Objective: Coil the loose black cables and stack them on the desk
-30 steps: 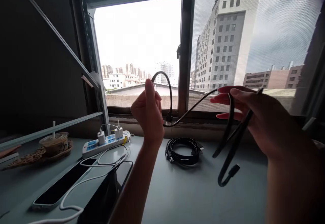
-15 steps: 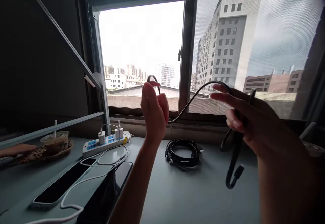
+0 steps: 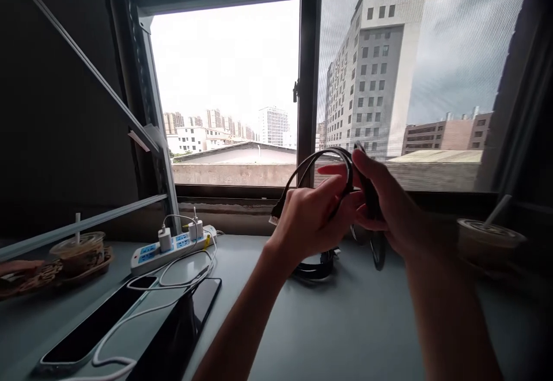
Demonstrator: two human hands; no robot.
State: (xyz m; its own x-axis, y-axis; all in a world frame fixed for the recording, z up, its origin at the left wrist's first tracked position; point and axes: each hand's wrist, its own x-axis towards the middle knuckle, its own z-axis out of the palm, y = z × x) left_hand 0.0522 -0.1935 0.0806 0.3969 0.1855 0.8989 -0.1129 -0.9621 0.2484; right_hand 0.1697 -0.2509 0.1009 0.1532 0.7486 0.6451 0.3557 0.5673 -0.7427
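Observation:
A black cable (image 3: 290, 184) is looped between my two hands, raised above the table in front of the window. My left hand (image 3: 313, 211) is closed around part of the loops, with one plug end sticking out to its left. Close against it, my right hand (image 3: 375, 191) grips the bundled strands, its thumb on top. Part of the cable hangs below the right hand. A second black cable, a coil (image 3: 313, 271), lies on the table beneath my hands and is partly hidden by my left wrist.
On the left are a white power strip (image 3: 175, 248) with chargers, a white cable (image 3: 144, 306), a phone (image 3: 97, 323) and a dark tablet-like device (image 3: 181, 323). Drink cups stand at the far left (image 3: 82, 254) and right (image 3: 490, 242). Another person's hand (image 3: 19, 268) shows at the left edge.
My hands have come together: the left moved right and the right moved a little left. The cable stretched between them is now gathered into loops. The view shifted slightly to the right.

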